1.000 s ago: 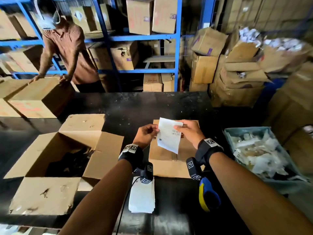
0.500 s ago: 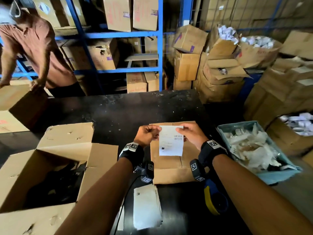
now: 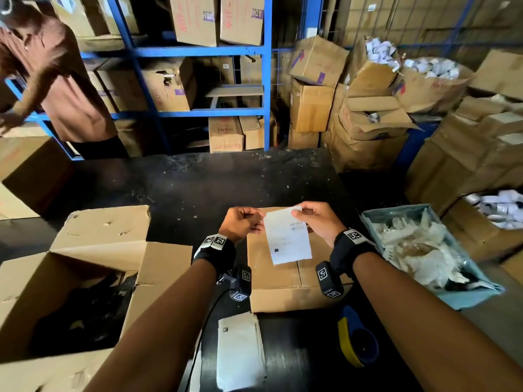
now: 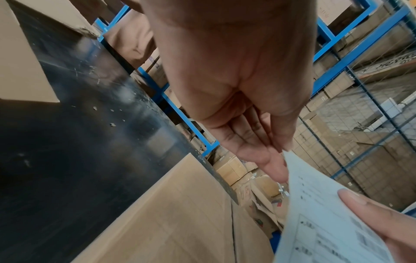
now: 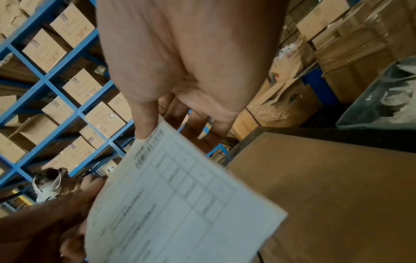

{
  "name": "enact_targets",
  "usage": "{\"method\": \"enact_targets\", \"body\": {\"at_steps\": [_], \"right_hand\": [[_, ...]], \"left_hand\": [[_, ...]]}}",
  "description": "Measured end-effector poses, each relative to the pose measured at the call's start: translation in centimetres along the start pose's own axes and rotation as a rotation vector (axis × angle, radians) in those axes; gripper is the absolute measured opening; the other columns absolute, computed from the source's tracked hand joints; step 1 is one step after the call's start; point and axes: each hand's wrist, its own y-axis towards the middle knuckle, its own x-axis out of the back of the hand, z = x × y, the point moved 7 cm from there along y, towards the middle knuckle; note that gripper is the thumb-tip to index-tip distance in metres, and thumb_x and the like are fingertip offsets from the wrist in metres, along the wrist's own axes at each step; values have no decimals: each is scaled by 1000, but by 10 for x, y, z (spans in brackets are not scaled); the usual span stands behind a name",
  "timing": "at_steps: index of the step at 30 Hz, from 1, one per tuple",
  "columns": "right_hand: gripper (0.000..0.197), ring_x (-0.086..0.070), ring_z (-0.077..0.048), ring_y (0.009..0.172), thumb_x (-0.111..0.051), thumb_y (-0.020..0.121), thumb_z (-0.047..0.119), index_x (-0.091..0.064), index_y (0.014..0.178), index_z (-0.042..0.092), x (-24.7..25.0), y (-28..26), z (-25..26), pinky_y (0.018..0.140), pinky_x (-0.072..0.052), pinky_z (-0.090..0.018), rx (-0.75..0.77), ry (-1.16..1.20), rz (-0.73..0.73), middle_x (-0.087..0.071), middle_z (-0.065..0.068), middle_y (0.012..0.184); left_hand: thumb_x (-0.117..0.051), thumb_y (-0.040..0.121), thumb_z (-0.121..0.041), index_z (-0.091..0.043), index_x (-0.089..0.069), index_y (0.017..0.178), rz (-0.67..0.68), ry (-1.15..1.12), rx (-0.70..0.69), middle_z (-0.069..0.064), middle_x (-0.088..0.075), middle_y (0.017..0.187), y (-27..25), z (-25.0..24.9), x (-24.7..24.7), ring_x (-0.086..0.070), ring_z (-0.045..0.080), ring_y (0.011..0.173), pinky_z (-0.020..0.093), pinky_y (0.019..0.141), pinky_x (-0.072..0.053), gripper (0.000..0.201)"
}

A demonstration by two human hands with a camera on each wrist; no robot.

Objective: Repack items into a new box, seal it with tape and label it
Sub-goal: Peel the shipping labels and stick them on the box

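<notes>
I hold a white printed label [image 3: 288, 239] with both hands above a closed cardboard box [image 3: 271, 281] on the black table [image 3: 198, 188]. My left hand [image 3: 259, 222] pinches the label's upper left edge. My right hand [image 3: 297, 213] pinches its upper right corner by the barcode. In the right wrist view the label [image 5: 180, 204] shows a printed grid, with my right thumb [image 5: 144, 124] on its top edge. In the left wrist view my left fingertips [image 4: 274, 165] meet the label [image 4: 326, 222] at its edge. A blue and yellow tape dispenser [image 3: 356, 340] lies under my right forearm.
A large open box [image 3: 93, 250] with dark contents stands at the left. White paper sheets [image 3: 240, 352] lie near the front edge. A bin of plastic bags [image 3: 373, 219] sits at the right. Another person [image 3: 56, 80] handles a box at the back left. Shelves and stacked cartons surround the table.
The label has tilted, its lower end swinging to the right, while both hands keep hold of it. The person at the back has moved to the left.
</notes>
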Motion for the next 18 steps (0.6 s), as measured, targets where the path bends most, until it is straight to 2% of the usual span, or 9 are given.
{"method": "enact_targets", "body": {"at_steps": [2,4,5,7,10,12,14,18], "right_hand": [[17,-71,-19,102,-70,93,30,-72,106,19,-2,3,-3,85,-56,-40,-44,6,53,-78,5,101],[24,-70,-18,106,-72,91,28,-72,115,23,-5,3,-10,89,-56,-41,-88,12,132,-77,9,108],[26,-70,-17,106,-72,91,24,-72,117,24,-6,3,-12,88,-57,-39,-103,14,167,-77,9,110],[21,-70,-22,104,-73,90,17,-75,111,19,-6,1,-17,80,-58,-35,-119,13,196,-77,5,107],[15,-70,-28,92,-72,92,11,-73,106,7,-4,1,-22,68,-57,-32,-117,60,195,-77,-5,104],[20,-70,-27,87,-69,93,8,-71,113,5,-3,4,-23,66,-56,-32,-99,128,184,-77,-9,108],[25,-70,-29,90,-67,94,5,-69,118,4,-1,8,-22,68,-56,-35,-79,189,163,-76,-11,110],[20,-71,-33,103,-67,94,3,-69,113,3,1,14,-22,74,-57,-36,-66,249,89,-75,-11,112]], "left_hand": [[-63,96,-7,2,-69,94,-57,-51,-14,10,-69,69,4,-2,4,-65,11,53,20,53,-55,11],[-60,97,-5,0,-68,91,-112,-90,-26,5,-70,64,6,-5,10,-65,9,53,19,53,-55,11],[-59,97,-4,-2,-68,89,-135,-104,-28,4,-71,63,7,-6,14,-65,9,53,19,54,-55,12],[-57,98,-4,-3,-67,88,-178,-134,-34,4,-70,64,8,-8,21,-65,8,53,19,55,-56,14],[-57,100,-12,0,-68,94,-206,-178,-14,7,-71,70,8,-10,25,-66,10,57,20,57,-56,17],[-61,98,-25,2,-70,101,-152,-204,36,11,-72,79,6,-8,19,-67,14,62,23,61,-57,29],[-66,94,-33,1,-71,105,-55,-201,115,12,-74,85,-1,-4,8,-69,18,68,26,65,-58,36],[-76,85,-19,0,-71,111,181,-94,170,18,-75,97,-22,3,-13,-73,29,86,29,73,-58,33]]}}
